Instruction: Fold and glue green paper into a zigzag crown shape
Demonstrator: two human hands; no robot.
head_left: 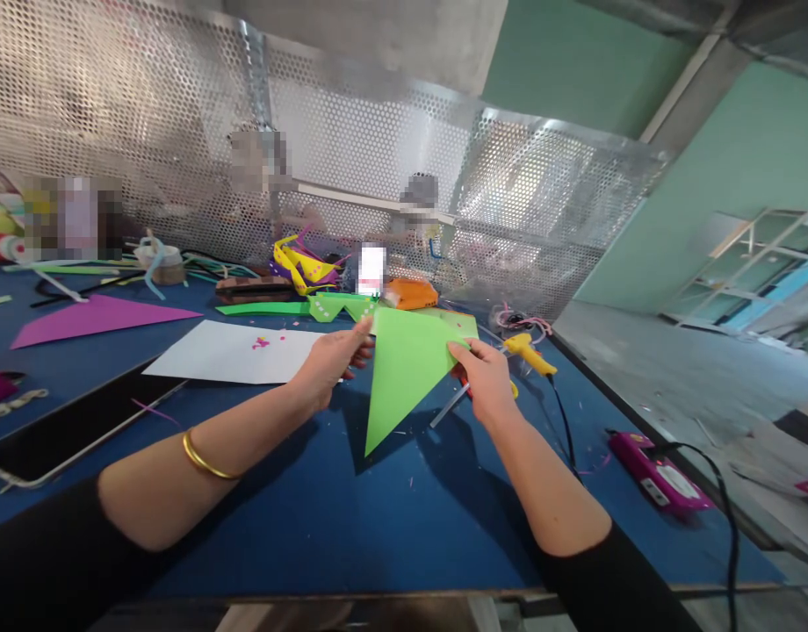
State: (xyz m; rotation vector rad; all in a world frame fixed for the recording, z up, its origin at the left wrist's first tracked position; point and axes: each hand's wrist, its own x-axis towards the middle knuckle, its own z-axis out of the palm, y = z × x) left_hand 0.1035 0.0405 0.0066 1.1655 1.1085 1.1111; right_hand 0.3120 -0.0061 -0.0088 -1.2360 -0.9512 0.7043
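Observation:
Between my hands hangs a light green paper triangle, one point downward, lifted above the blue table. My left hand pinches its upper left corner with thumb and fingers. On the opposite side my right hand grips the right edge of the paper, thumb on top. Behind it lie a green paper mask shape with a long green strip and another light green paper piece. A translucent stick and orange scissor-like handles, partly hidden, are beside my right hand.
A yellow glue gun and a magenta power strip with cords lie at right. White paper, a dark flat panel and purple paper are at left. Perforated metal sheeting stands behind the table.

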